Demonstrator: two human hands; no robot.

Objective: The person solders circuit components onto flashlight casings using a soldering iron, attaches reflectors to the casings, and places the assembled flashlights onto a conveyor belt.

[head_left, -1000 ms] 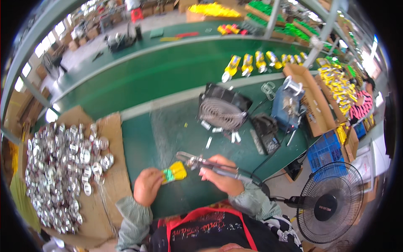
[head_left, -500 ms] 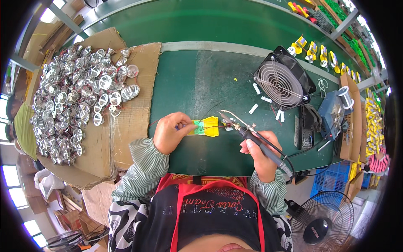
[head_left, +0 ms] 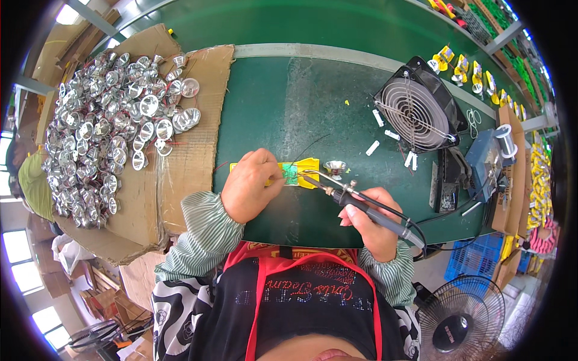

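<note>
My right hand [head_left: 378, 224] grips a soldering iron [head_left: 380, 218] by its grey handle, with a thin metal tube alongside the shaft. Its tip reaches the right edge of a small green circuit board [head_left: 290, 174]; exact contact is too small to tell. The board lies on a flat yellow piece [head_left: 308, 173] on the bench. Over the left part of that piece my left hand [head_left: 251, 186] is closed, fingertips pinched beside the board; what they pinch is hidden. A thin black wire [head_left: 312, 144] rises from the board. Just right stands a silver reflector lamp cup [head_left: 335, 168].
Many reflector cups [head_left: 114, 132] are heaped on cardboard [head_left: 201, 120] at left. Toward the right are a black fan [head_left: 416, 111], small white pieces [head_left: 372, 147], a soldering-iron stand [head_left: 448, 180], and a blue box with a solder spool [head_left: 506, 141]. Yellow pieces line the far ledge.
The soldering iron's tip has moved left and onto the board area, uncovering the lamp cup. My left hand stays at the yellow piece, its fingers slightly more curled. The whole view has shifted a little.
</note>
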